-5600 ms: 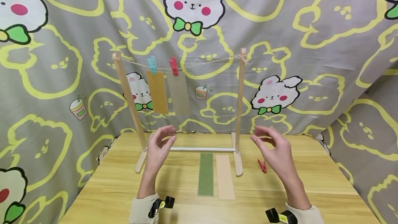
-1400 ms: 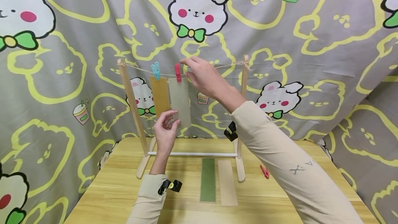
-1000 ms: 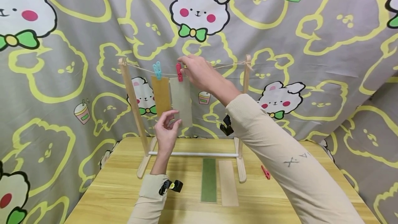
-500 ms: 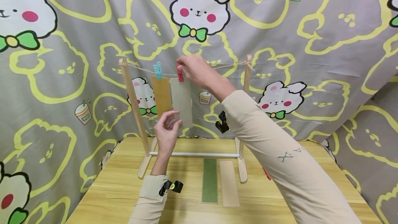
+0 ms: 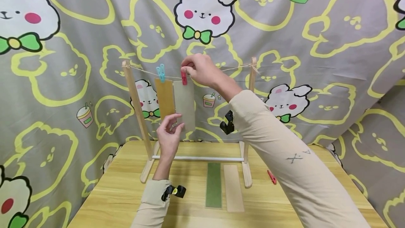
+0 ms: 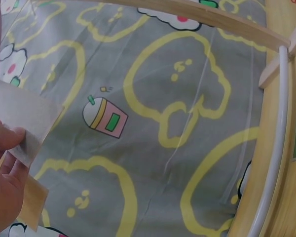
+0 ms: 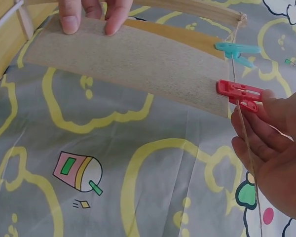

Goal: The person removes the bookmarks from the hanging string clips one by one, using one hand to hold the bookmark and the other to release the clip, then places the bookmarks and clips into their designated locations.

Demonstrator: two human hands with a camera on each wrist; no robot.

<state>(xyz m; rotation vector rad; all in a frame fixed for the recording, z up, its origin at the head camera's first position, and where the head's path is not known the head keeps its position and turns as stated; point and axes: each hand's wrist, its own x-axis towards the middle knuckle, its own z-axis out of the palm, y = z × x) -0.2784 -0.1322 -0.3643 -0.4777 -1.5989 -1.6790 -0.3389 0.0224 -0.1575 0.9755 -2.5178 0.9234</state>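
Note:
A grey rectangular card hangs from the string, held there by a red clothespin. My right hand pinches the clothespin's handles between thumb and fingers, as the right wrist view shows. Lower down, my left hand grips the card's left edge near its bottom, the thumb in front and fingertips behind in the left wrist view. Just left of it hangs a mustard-yellow card under a light-blue clothespin; my left fingers overlap its lower end in the head view.
A wooden frame with two posts and a white crossbar carries the string. On the wooden table lie a green card, a beige card and another red clothespin. A patterned curtain stands behind.
Both hands have risen from above the table, the left to the grey card's lower edge, the right to the string. The right fingers have closed on the red clothespin's handles.

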